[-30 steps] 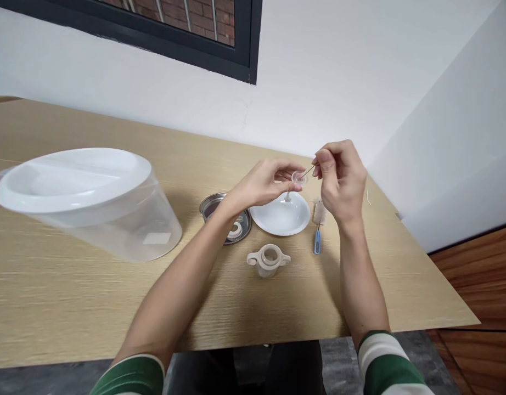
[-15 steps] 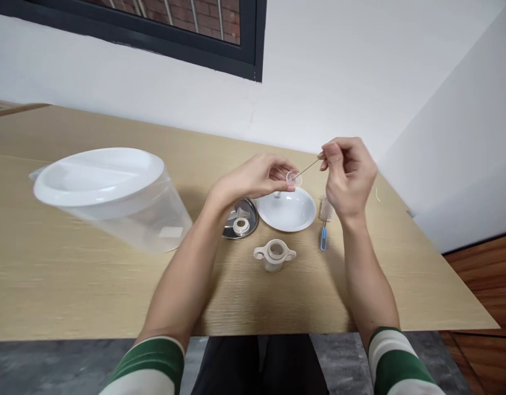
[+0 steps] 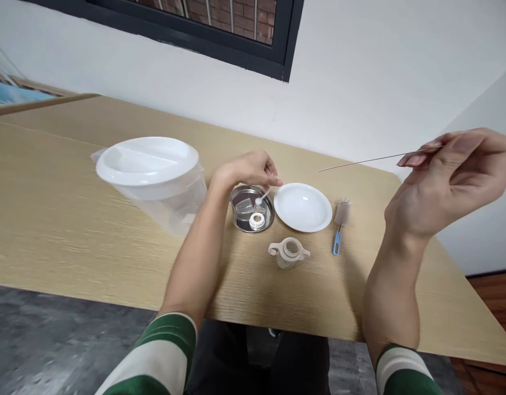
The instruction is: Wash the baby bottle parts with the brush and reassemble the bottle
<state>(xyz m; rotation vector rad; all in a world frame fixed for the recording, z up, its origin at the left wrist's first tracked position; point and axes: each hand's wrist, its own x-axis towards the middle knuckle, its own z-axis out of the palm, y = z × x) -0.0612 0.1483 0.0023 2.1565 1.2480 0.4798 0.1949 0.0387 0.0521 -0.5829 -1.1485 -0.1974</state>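
Wire (image 3: pixel 368 160): thin, stiff, likely light and slippery; your right hand (image 3: pixel 446 181) pinched 1 end, raised well above the table (image 3: pixel 72 219). Best gripped at that end. Valve (image 3: pixel 259 201): small, probably soft; your left hand (image 3: pixel 247 171) pinched it over the tin (image 3: pixel 241 198). Plate (image 3: pixel 303 207), brush (image 3: pixel 339 226), cap (image 3: pixel 289 252) and jug (image 3: pixel 154 181) stood nearby; wood top, white wall (image 3: pixel 360 82).

matt wood table (image 3: pixel 72 219), shiny metal dish (image 3: pixel 240 198), glossy plate (image 3: pixel 303 207)
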